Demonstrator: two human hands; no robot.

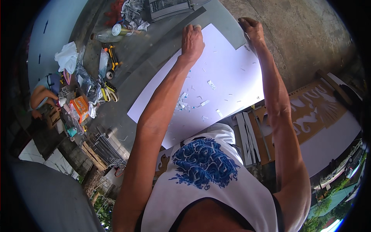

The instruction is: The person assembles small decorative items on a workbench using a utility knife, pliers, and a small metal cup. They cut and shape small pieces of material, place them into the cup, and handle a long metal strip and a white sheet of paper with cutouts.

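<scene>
A large white sheet [228,73] lies on the grey tabletop, with small cut scraps [183,101] scattered over it. My left hand [192,43] is closed at the sheet's far left edge; whatever its fingers hold is hidden. Beside its knuckles a dark flat strip [194,16] runs off to the upper right. At the far right edge of the table, my right hand [253,31] has its fingers curled inward, and I cannot make out what is in them. Part of a grey panel [226,29] covers the sheet's far corner between the two hands.
Yellow-handled pliers [109,92], a yellow-black cutter [112,56], a can [119,29] and a clear bottle [106,36] lie on the left. An orange box [80,108] sits among plastic bags. Brown cut-out panels [309,112] lean at right. Another person's arm [42,94] shows far left.
</scene>
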